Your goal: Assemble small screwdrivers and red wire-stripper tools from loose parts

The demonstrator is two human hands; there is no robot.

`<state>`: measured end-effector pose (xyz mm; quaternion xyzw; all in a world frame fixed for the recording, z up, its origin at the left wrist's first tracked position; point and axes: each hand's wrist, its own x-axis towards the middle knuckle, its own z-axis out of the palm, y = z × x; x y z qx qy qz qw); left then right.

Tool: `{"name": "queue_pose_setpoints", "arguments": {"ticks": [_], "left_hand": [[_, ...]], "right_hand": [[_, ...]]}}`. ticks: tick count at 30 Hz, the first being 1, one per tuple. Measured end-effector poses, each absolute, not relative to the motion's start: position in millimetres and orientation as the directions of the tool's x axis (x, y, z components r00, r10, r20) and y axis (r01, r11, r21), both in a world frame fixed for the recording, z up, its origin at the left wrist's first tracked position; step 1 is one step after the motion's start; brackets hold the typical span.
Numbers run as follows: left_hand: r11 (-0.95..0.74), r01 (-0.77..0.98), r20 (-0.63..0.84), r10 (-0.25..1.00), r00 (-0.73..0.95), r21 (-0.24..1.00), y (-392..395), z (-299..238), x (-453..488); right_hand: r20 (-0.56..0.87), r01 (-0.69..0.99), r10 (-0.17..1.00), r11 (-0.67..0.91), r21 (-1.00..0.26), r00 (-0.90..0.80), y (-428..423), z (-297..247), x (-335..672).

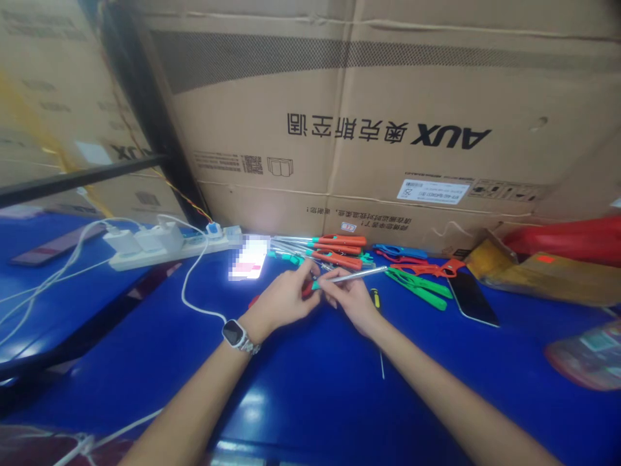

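Observation:
My left hand (284, 299), with a watch (236, 335) on the wrist, and my right hand (350, 298) meet over the blue table (310, 382). Together they pinch a long lighter (342, 278) with a red and teal handle and a silver metal tube that points right. The left fingers close on the handle end, the right fingers close round the tube near the handle. Just behind the hands lies a pile of similar red and teal lighters (330, 249).
A large AUX cardboard box (378, 129) stands behind the table. A lit phone (250, 257) and a power strip (165, 249) with chargers lie at left. Green, orange and blue plastic parts (417, 275), a dark phone (471, 299) and a small screwdriver (376, 304) lie at right.

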<state>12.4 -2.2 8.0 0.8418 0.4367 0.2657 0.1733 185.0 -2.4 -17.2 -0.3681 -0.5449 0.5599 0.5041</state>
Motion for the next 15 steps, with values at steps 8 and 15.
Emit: {"name": "queue_pose_setpoints", "arguments": {"ticks": [8, 15], "left_hand": [[-0.639, 0.689, 0.338, 0.768, 0.544, 0.342, -7.1, 10.8, 13.3], [-0.621, 0.737, 0.338, 0.777, 0.531, 0.269, -8.7, 10.9, 17.3]], "right_hand": [[0.256, -0.191, 0.967, 0.251, -0.949, 0.0, -9.8, -9.9, 189.3], [0.281, -0.136, 0.957, 0.288, -0.948, 0.068, -13.6, -7.3, 184.6]]}}
